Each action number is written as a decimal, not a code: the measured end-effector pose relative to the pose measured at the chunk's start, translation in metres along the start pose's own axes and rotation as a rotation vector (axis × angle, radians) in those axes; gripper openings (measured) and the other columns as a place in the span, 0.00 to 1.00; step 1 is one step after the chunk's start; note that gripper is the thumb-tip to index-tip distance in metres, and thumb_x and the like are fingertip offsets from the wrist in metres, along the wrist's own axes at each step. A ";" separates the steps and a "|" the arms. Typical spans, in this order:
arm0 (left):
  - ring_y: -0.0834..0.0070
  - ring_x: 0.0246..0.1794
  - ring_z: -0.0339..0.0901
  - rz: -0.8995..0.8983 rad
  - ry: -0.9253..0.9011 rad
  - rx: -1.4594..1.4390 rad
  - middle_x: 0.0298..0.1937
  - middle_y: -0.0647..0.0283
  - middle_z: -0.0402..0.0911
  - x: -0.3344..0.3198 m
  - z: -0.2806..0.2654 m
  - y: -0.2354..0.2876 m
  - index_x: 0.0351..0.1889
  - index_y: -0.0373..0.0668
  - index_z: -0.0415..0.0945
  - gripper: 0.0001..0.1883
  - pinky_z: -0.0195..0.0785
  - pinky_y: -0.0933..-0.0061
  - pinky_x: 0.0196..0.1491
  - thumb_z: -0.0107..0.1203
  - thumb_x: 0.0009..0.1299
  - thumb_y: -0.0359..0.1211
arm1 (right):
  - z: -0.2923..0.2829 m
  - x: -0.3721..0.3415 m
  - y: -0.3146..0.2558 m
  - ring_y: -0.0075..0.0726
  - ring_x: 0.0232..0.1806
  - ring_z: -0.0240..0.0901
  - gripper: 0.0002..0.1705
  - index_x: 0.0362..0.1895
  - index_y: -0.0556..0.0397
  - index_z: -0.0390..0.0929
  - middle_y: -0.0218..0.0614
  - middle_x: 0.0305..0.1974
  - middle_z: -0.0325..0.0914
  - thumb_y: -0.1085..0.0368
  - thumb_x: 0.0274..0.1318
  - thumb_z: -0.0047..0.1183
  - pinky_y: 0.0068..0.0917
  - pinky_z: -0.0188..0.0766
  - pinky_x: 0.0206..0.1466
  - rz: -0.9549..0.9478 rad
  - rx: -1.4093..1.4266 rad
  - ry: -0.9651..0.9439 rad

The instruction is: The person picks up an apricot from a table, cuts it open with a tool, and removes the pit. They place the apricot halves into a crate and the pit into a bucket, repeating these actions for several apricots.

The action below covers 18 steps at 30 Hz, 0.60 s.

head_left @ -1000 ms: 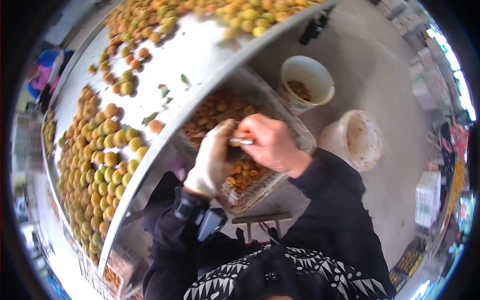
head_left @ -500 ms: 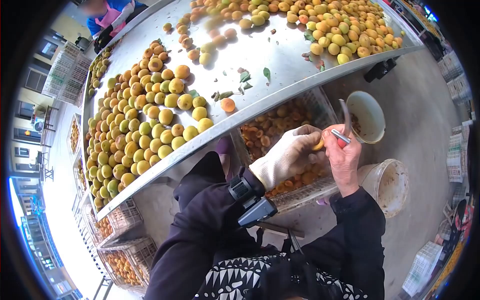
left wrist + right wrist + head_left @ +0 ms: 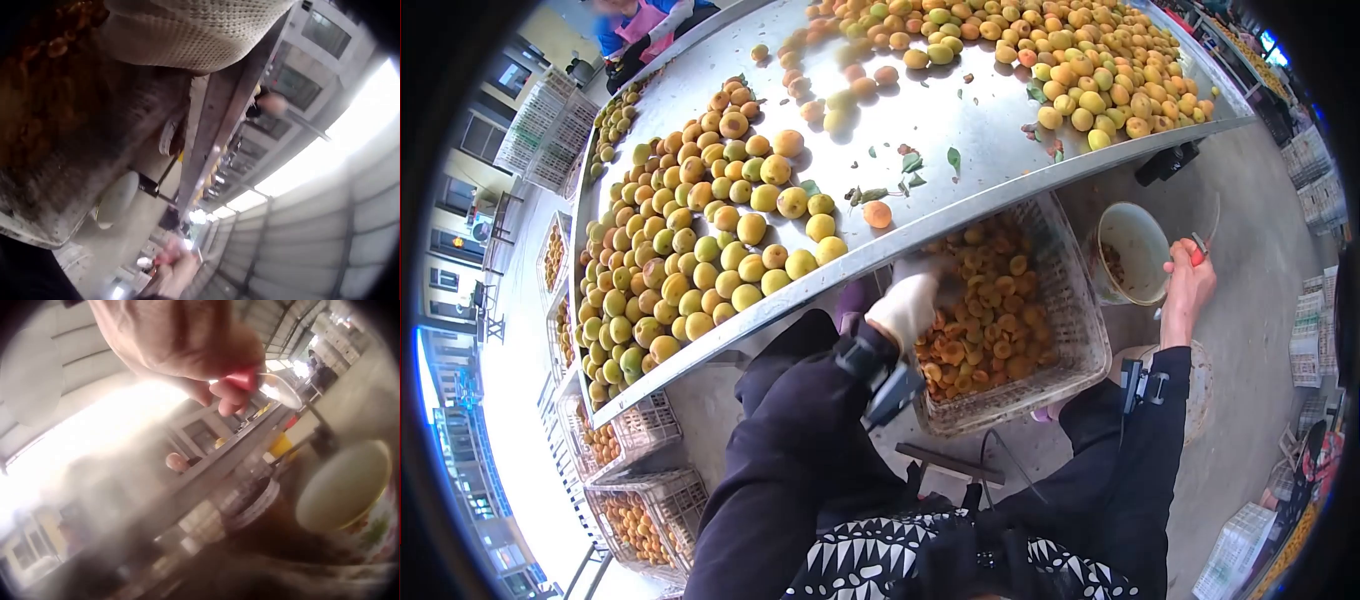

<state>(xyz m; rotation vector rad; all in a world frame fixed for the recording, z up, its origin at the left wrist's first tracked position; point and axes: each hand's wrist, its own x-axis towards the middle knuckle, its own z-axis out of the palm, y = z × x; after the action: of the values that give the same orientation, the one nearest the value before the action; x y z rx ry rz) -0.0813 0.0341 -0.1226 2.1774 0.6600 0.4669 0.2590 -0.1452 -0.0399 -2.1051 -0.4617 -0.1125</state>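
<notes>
In the head view my left hand (image 3: 910, 305), in a white knit glove, reaches over the left side of a crate (image 3: 1090, 385) of halved apricots (image 3: 1000, 320), close under the table edge. Its fingers are blurred there, and in the left wrist view mostly the back of the glove (image 3: 200, 37) shows, so I cannot tell what they hold. My bare right hand (image 3: 1188, 298) is out to the right beside a white bucket (image 3: 1140, 285). It grips a knife with a red handle (image 3: 1198, 252) and a thin curved blade, pointing away from me.
Whole apricots (image 3: 700, 240) lie in heaps on the metal table (image 3: 880, 130), with loose leaves (image 3: 912, 161) between them. Dark bits lie in the white bucket. A second bucket (image 3: 1200, 400) stands partly behind my right forearm. Fruit crates (image 3: 650, 520) stand at lower left; another person (image 3: 645, 30) is across the table.
Half a second ago both hands were together over the crate at a piece of fruit. They have parted: the left moved left toward the table edge, the right moved right with the knife.
</notes>
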 end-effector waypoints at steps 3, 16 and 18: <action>0.67 0.36 0.80 -0.261 0.225 -0.299 0.38 0.58 0.82 0.014 -0.019 0.089 0.50 0.36 0.76 0.15 0.74 0.69 0.39 0.55 0.64 0.24 | 0.001 -0.021 -0.025 0.21 0.25 0.71 0.12 0.43 0.60 0.80 0.38 0.31 0.80 0.67 0.56 0.58 0.18 0.60 0.19 0.203 0.456 -0.159; 0.60 0.36 0.82 -0.248 0.280 0.504 0.36 0.51 0.83 0.035 -0.108 0.051 0.47 0.40 0.79 0.14 0.72 0.65 0.43 0.57 0.63 0.32 | 0.023 -0.082 -0.068 0.15 0.18 0.68 0.04 0.36 0.59 0.80 0.35 0.27 0.79 0.70 0.58 0.57 0.11 0.57 0.15 0.286 0.786 -0.618; 0.64 0.36 0.82 -0.312 0.271 0.397 0.36 0.51 0.83 0.035 -0.111 0.056 0.48 0.40 0.79 0.15 0.72 0.68 0.43 0.58 0.62 0.31 | 0.025 -0.085 -0.069 0.15 0.18 0.68 0.04 0.35 0.58 0.80 0.35 0.26 0.79 0.70 0.58 0.56 0.11 0.56 0.15 0.308 0.784 -0.651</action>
<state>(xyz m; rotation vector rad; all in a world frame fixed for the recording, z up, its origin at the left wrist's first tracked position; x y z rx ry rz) -0.0945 0.0900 -0.0064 2.3338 1.3132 0.5004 0.1521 -0.1152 -0.0206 -1.3633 -0.4500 0.8252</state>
